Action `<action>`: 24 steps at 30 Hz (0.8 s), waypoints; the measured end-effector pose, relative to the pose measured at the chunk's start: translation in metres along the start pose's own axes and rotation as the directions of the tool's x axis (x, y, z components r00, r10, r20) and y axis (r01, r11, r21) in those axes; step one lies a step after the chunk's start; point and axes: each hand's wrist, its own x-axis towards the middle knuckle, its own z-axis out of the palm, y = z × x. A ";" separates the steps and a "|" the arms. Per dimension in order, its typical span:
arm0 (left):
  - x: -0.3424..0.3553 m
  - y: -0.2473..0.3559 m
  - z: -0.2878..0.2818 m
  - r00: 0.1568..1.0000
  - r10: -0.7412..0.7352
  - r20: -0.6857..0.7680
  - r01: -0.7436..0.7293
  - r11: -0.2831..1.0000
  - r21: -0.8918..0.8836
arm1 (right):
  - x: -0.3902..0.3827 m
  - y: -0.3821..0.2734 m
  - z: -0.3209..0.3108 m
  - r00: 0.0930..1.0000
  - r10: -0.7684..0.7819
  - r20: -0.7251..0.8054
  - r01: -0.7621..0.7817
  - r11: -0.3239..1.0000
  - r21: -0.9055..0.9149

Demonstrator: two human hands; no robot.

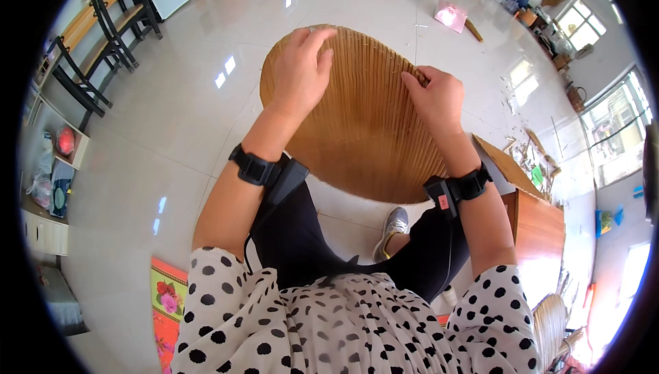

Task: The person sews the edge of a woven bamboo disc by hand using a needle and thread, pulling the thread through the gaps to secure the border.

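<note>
Floor of pale, glossy tiles spreads beneath everything, with black-framed chairs with wooden seats at the far left and a reddish-brown, box-shaped wooden cabinet at the right. Centrally, above the person's knees, a rounded tan panel of thin, closely set stalks lies between the two forearms; whether its near edge rests on the legs cannot be told. At the near left lies a red, green and yellow flowered mat. A grey shoe with a pale sole shows past the panel's near edge. The bare right hand is pinched on the panel's right rim, thumb on the upper face and fingers curled around the edge. The bare left hand sits over the far left part, thumb and forefinger parted; whether it presses on the stalks cannot be told. With only the right pinch plainly secure, the panel could tip or swing if that pinch slipped. Squeezing hard at one spot might crack a stalk, and the black wristband with a boxy attachment on the right wrist, close by the rim, could snag it.
</note>
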 end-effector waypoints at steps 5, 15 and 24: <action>-0.033 0.012 0.025 0.998 -0.030 0.054 0.041 0.976 -0.214 | -0.023 0.002 0.001 0.986 0.142 0.088 -0.137 0.989 -0.060; -0.090 0.076 0.089 0.964 -0.154 0.215 0.251 0.785 -0.566 | -0.058 0.012 -0.030 0.966 0.260 0.007 -0.259 0.965 -0.050; -0.096 0.103 0.103 0.944 -0.321 0.082 0.286 0.663 -0.692 | -0.080 0.003 -0.030 0.957 0.288 -0.042 -0.285 0.956 0.065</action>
